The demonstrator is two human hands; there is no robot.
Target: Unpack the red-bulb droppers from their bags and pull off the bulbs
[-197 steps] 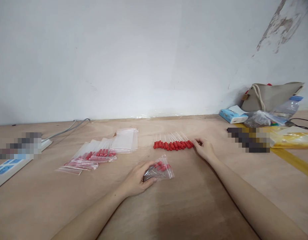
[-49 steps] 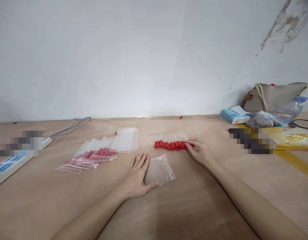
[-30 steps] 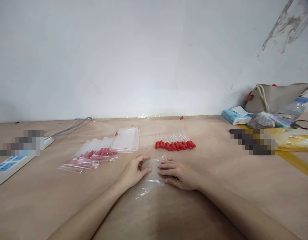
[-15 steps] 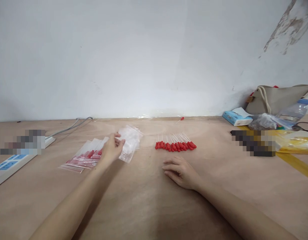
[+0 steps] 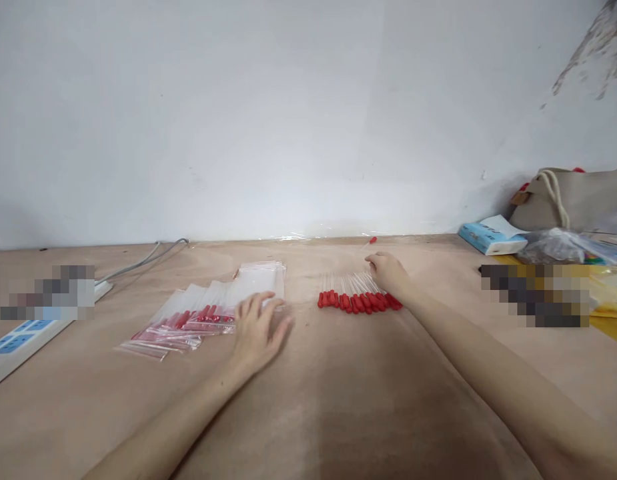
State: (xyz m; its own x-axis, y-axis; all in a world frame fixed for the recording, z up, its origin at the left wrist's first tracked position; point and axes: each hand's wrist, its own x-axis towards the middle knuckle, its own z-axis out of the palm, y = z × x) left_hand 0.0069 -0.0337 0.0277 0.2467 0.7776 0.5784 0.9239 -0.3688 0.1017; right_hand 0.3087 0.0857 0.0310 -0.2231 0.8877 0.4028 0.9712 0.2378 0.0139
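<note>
My left hand point(image 5: 258, 333) is spread over the near edge of a stack of clear zip bags point(image 5: 258, 277), with nothing gripped. To its left lie overlapping clear bags holding red-bulbed droppers point(image 5: 205, 313). A fanned row of loose droppers with red bulbs point(image 5: 361, 302) and thin clear stems lies right of centre, bulbs toward me. My right hand point(image 5: 388, 272) hovers by the stem ends at the row's right side, fingers loosely bent and seemingly holding nothing. Just beyond its fingertips lies a single dropper point(image 5: 373, 240) near the wall.
On the left is a white power strip point(image 5: 18, 341) with a grey cable point(image 5: 138, 260). At the right stand a blue tissue pack point(image 5: 491, 239), a crumpled plastic bag point(image 5: 553, 247) and a beige bag point(image 5: 588, 200). A pale wall point(image 5: 288, 133) bounds the table at the back.
My left hand has let go of the bag stack, which now lies flat, and drawn back toward me. My right hand has moved forward and right, past the row's red bulbs.
</note>
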